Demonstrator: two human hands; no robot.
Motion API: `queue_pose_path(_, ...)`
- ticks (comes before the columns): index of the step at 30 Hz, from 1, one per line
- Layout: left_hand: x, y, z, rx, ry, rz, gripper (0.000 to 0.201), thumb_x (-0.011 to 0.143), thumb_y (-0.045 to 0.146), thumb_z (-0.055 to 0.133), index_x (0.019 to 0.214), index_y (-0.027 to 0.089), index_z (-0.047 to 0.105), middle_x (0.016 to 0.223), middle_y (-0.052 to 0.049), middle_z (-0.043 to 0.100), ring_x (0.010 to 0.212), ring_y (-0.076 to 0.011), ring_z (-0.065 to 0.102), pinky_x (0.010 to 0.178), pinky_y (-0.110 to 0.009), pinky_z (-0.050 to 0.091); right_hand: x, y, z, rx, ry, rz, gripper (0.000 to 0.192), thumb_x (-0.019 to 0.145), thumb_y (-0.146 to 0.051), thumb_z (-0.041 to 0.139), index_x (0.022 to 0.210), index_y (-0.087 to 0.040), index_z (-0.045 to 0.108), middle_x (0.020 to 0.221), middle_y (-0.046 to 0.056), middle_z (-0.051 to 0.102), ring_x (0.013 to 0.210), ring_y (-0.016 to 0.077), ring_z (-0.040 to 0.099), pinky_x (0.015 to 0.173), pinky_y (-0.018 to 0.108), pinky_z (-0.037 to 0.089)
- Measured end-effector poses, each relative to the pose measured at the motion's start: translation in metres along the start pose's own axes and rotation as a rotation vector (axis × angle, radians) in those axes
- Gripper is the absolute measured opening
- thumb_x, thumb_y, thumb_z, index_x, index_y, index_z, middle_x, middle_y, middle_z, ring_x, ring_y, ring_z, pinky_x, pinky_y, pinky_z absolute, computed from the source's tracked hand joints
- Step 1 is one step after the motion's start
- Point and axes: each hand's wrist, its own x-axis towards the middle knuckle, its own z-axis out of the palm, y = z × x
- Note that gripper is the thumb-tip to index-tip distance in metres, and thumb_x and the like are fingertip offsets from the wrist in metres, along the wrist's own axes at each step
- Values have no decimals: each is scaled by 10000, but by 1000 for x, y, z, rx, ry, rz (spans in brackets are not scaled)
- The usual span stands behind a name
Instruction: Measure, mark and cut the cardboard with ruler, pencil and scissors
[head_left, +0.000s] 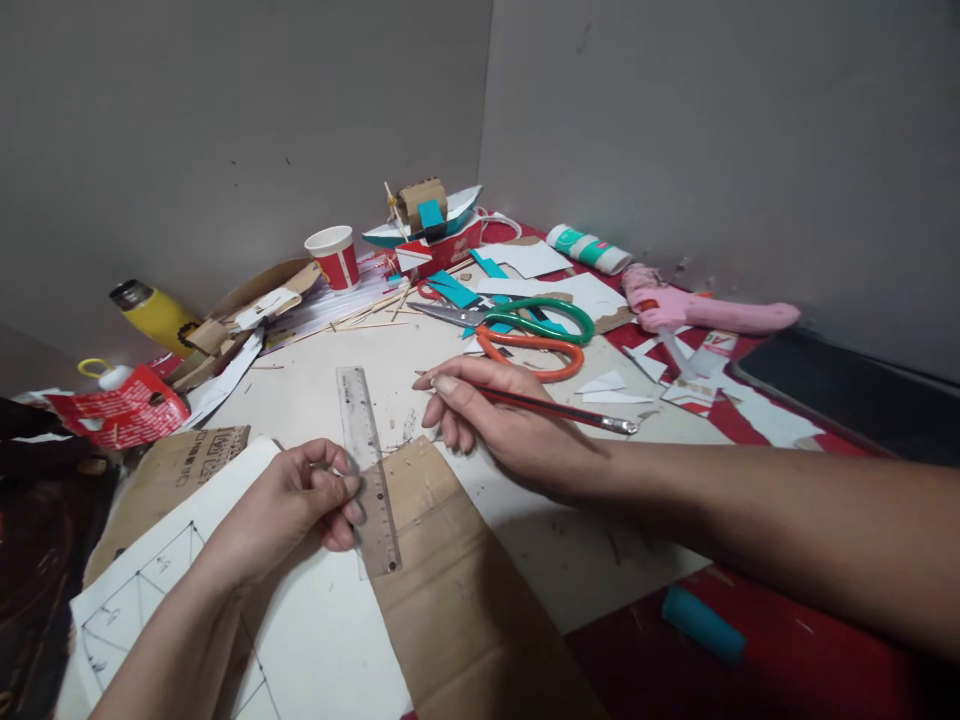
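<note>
Between the thumb and fingers of my left hand (pixel 311 495) is the edge of a clear plastic ruler (pixel 369 470). It tilts over a brown cardboard piece (pixel 457 570) and a white paper sheet (pixel 330 620). Ruled black lines and small marks show on the sheet's left part, some hidden by my forearm. My right hand (pixel 495 410) is closed around a dark red pencil (pixel 547 405), its tip pointing left and its metal end to the right. Scissors (pixel 525 325) with green and orange handles lie just beyond that hand.
A paper cup (pixel 333 258), a model boat (pixel 424 215) and thin sticks stand or lie at the back. To the right are a pink glue gun (pixel 712 312), paper scraps and a dark flat panel (pixel 855 390). A yellow bottle (pixel 157 318) leans at left; a teal cylinder (pixel 703 625) lies front right.
</note>
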Motion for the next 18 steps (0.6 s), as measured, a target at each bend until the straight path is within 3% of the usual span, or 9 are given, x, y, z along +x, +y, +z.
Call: queue_pose_path(18, -1, 5, 7, 63, 10, -44, 478, 617, 514, 865, 762, 185, 550, 536, -10, 657, 410, -101, 574, 437, -200, 447, 1, 0, -1, 5, -6, -27, 169, 943, -294, 520, 923, -159, 620, 724, -1, 646, 510, 65, 533, 467, 181, 445)
